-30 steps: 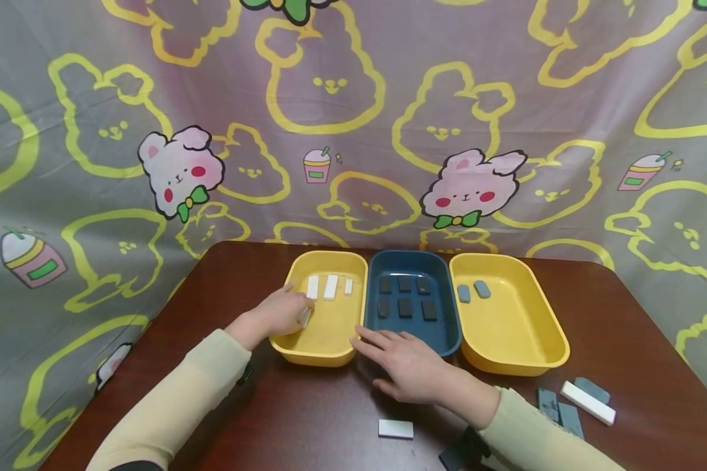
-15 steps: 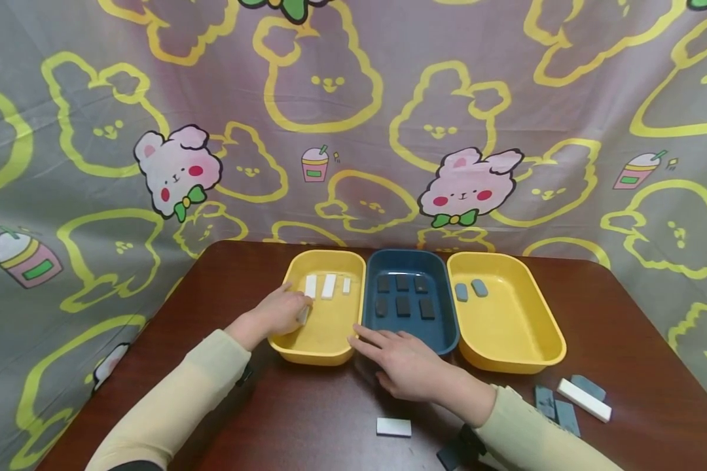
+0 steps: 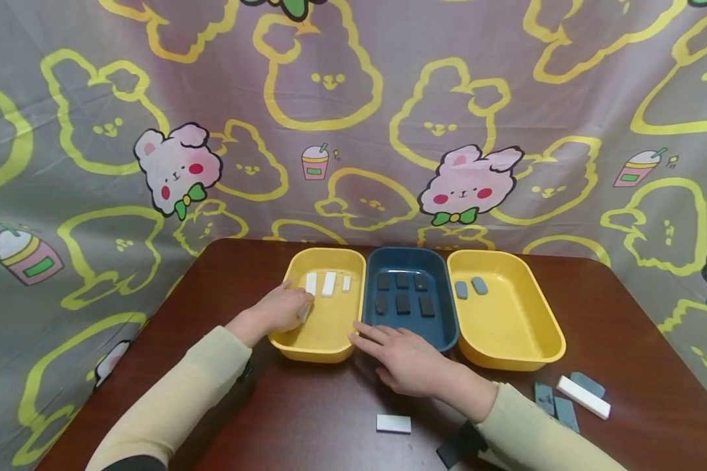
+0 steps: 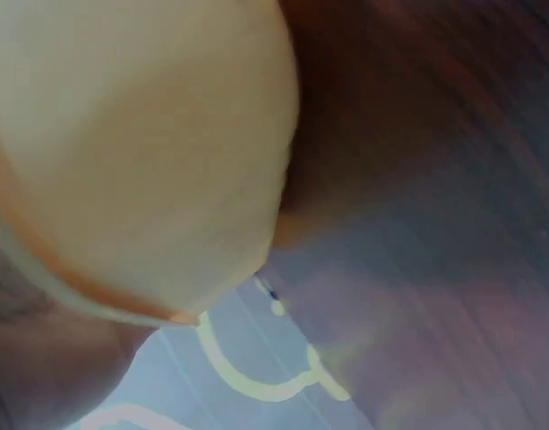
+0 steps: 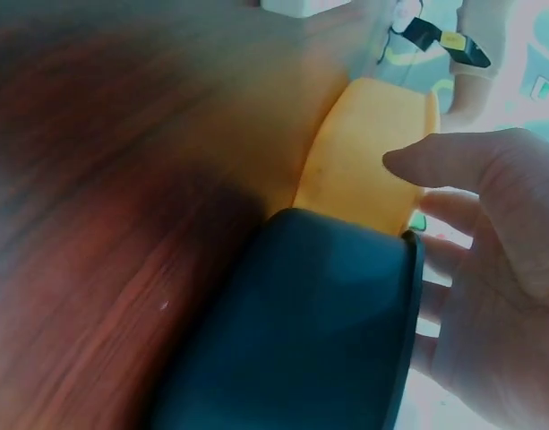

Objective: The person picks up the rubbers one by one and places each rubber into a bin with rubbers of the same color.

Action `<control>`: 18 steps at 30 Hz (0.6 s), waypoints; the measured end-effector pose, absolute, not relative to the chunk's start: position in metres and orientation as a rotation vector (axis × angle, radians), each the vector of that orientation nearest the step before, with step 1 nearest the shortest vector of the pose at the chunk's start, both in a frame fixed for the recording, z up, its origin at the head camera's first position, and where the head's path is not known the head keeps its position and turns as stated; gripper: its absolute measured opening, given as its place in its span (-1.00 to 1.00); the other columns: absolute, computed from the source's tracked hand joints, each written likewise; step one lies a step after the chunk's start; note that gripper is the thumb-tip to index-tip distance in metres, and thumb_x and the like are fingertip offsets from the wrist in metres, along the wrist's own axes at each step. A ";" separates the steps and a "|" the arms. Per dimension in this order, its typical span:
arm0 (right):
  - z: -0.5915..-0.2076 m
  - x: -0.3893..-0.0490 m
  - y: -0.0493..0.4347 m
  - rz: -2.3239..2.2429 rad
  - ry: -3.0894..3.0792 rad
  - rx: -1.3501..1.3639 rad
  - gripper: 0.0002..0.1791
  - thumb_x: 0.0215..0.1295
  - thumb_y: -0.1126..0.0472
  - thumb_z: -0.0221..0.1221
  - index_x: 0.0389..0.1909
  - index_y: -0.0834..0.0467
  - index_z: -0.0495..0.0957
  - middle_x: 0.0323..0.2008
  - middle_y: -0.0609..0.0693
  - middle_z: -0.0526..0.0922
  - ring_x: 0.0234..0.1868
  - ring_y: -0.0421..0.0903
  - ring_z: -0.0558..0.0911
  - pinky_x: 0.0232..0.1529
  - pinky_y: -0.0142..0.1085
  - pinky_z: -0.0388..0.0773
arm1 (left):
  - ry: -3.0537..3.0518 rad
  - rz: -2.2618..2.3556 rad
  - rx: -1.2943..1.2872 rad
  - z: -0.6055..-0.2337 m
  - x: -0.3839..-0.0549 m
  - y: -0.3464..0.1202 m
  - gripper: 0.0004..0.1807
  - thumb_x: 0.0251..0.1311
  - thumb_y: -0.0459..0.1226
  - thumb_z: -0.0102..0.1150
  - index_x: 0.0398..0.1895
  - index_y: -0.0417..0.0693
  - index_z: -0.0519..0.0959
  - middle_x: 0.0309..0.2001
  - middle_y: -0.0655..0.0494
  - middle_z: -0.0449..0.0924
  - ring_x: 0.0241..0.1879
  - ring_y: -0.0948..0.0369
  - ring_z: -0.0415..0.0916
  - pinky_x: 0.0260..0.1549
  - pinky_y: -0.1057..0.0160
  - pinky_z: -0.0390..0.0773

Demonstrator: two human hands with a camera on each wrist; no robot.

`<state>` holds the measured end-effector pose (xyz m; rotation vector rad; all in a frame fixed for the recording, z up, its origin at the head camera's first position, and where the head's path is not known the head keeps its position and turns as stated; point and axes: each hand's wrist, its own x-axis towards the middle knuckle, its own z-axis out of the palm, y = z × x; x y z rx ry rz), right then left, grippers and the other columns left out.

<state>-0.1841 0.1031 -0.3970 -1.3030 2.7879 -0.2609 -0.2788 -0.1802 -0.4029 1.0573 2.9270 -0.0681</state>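
In the head view my left hand [image 3: 281, 309] reaches into the left yellow tray [image 3: 312, 357], pinching a small white rectangular block [image 3: 304, 312] near the tray's left side. Farther back in that tray lie several white blocks [image 3: 328, 284] in a row. My right hand [image 3: 409, 361] is relaxed, fingers extended, with fingertips at the near right rim of the same tray and the palm by the front of the dark blue tray [image 3: 454, 340]. From the right wrist, the thumb and spread fingers [image 5: 444, 161] show along the tray rims, holding nothing. The left wrist view shows mostly sleeve [image 4: 149, 161].
Dark blocks [image 3: 402, 304] lie in two rows in the blue tray. A second yellow tray [image 3: 556, 333] at right has two grey-blue pieces [image 3: 479, 286]. On the table [image 3: 306, 418] are a white block [image 3: 393, 424], another white one [image 3: 583, 397] and grey pieces [image 3: 565, 413].
Both hands keep their places, the left one still on the white block. The head view has shifted slightly.
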 end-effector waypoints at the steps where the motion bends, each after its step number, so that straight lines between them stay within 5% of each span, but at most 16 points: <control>1: -0.397 -0.184 0.105 -0.269 2.794 -1.304 -0.25 0.28 0.14 0.25 0.47 0.01 0.19 0.47 -0.03 0.14 0.31 -0.03 0.36 0.15 -0.02 0.41 | 2.927 -0.031 1.048 -0.401 -0.278 -0.180 -0.71 0.15 -0.35 0.20 -0.05 -0.22 0.58 -0.19 -0.04 0.60 -0.11 0.00 0.55 0.15 -0.10 0.31; 9: -0.387 -0.187 0.134 -0.313 2.932 -1.369 -0.33 0.24 0.09 0.30 0.37 0.09 0.36 0.42 0.05 0.24 0.27 0.01 0.41 0.15 -0.02 0.41 | 2.981 0.208 1.094 -0.374 -0.260 -0.173 -0.62 0.23 -0.23 0.26 0.09 -0.16 0.56 0.03 -0.03 0.55 0.01 0.02 0.54 0.00 0.02 0.48; 18: -0.387 -0.188 0.160 -0.318 3.023 -1.298 -0.37 0.18 0.06 0.35 0.27 0.13 0.46 0.34 0.08 0.37 0.18 0.04 0.51 0.09 -0.03 0.47 | 2.895 0.301 1.655 -0.362 -0.215 -0.133 -0.62 0.19 -0.20 0.30 0.06 -0.11 0.57 0.03 0.05 0.57 0.04 0.13 0.50 0.09 0.15 0.44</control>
